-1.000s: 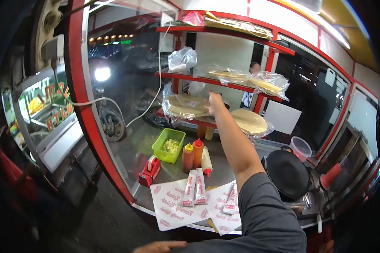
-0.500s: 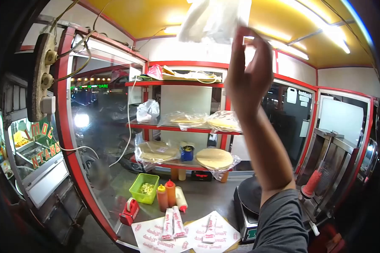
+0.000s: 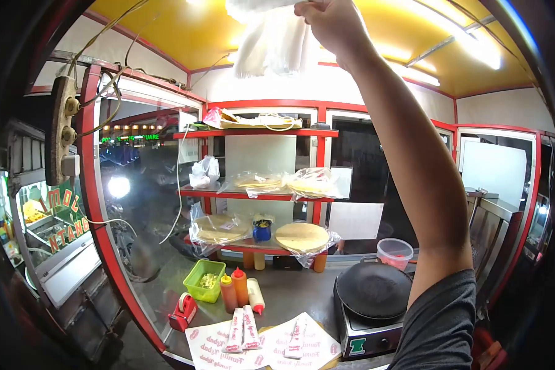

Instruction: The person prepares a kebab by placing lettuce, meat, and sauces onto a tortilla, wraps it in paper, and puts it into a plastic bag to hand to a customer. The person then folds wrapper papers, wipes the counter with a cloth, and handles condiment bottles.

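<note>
Risen from beside the lower shelf, where it was a second ago, the right hand is now up at the plastic bag hanging under the yellow ceiling. Its fingers press together, pinching the bag's upper edge, though lamp glare hides whether that is one bag or several; the left hand is out of sight. As far as shows, the bag is gripped but not down on the bench, while three rolls already lie in narrow paper sleeves upon printed papers along its near edge. Near the right corner a boxy metal stove carries a round, matt black pan with nothing on it. By the left edge sits a glossy red tape dispenser; farther in are soft squeeze bottles and a green plastic box of pale shreds. Behind the pan is a clear, round tub. Beyond, on the lower shelf, flat, floury-looking discs of bread lie stacked, unused so far, on both sides of a blue cup; more lie in crinkled film on the middle shelf.
</note>
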### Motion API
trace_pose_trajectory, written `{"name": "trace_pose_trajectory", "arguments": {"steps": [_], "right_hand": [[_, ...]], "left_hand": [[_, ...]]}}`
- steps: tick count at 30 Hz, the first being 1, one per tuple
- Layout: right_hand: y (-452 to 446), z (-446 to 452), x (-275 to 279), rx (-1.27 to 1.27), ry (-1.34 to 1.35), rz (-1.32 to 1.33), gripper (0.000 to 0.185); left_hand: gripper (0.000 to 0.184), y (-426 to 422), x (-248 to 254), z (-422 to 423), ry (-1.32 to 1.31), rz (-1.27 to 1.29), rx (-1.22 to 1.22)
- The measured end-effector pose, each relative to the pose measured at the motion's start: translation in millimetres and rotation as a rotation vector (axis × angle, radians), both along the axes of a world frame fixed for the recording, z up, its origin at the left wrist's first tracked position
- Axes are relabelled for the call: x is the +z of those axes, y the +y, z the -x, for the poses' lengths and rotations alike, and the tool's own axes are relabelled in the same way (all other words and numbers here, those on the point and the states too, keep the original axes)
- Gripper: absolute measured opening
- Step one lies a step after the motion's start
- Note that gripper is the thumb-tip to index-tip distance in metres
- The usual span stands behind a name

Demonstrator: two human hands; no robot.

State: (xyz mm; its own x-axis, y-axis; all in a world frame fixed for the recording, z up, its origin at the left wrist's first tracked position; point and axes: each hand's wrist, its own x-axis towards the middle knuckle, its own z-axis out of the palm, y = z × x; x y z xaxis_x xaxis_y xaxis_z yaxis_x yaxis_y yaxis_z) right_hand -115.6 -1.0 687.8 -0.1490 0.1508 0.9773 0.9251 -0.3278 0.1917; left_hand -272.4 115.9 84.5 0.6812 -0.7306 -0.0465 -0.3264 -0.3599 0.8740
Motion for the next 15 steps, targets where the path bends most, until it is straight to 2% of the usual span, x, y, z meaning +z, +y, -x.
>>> {"name": "trace_pose_trajectory", "arguments": {"steps": [1, 2, 3, 4, 5, 6, 7, 9, 10, 11, 12, 13, 14, 15], "right_hand": [[3, -6, 4, -0.014, -0.032, -0.004, 0.039], [5, -12, 7, -0.028, -0.060, -0.003, 0.040], [2, 8, 0, -0.057, 0.047, 0.054, 0.042], [3, 9, -2, -0.053, 0.072, 0.070, 0.044], [2, 9, -3, -0.050, 0.097, 0.084, 0.046], [0, 10, -4, -0.049, 0.120, 0.092, 0.048], [-2, 19, -19, -0.088, 0.049, 0.099, 0.032], [-5, 11, -29, -0.146, 0.002, 0.084, 0.035], [-7, 9, -37, -0.173, -0.020, 0.091, 0.034], [-9, 7, -46, -0.183, 0.017, 0.099, 0.032], [-11, 1, -56, -0.158, 0.030, 0.168, 0.031], [-14, 4, -76, -0.163, 0.073, 0.200, 0.029], [-17, 24, -99, -0.161, 0.220, 0.286, 0.027], [-21, 20, -117, -0.217, 0.194, 0.418, 0.026]], "left_hand": [[0.043, 5, 16, -17, -0.108, -0.138, -0.061], [0.036, 20, 52, -61, -0.175, -0.436, -0.287], [0.013, 48, 72, -81, -0.617, -0.074, -0.210], [0.006, 65, 148, -89, -0.941, -0.038, -0.170], [0.010, 81, 201, -104, -1.175, 0.272, -0.070], [0.012, 87, 267, -93, -1.267, 0.359, 0.242], [0.017, 87, 322, -90, -1.524, 0.389, 0.387], [0.034, 87, 432, -85, -1.967, 0.443, 0.879], [0.037, 89, 484, -90, -2.262, 0.535, 0.843], [0.040, 96, 526, -94, -2.567, 0.490, 0.813], [0.033, 86, 553, -79, -2.749, 0.392, 0.785], [0.057, 87, 565, -79, -2.621, 0.256, 0.902], [0.042, 84, 577, -77, -2.656, 0.082, 0.965], [0.036, 85, 585, -77, -2.501, 0.183, 0.861]]}}
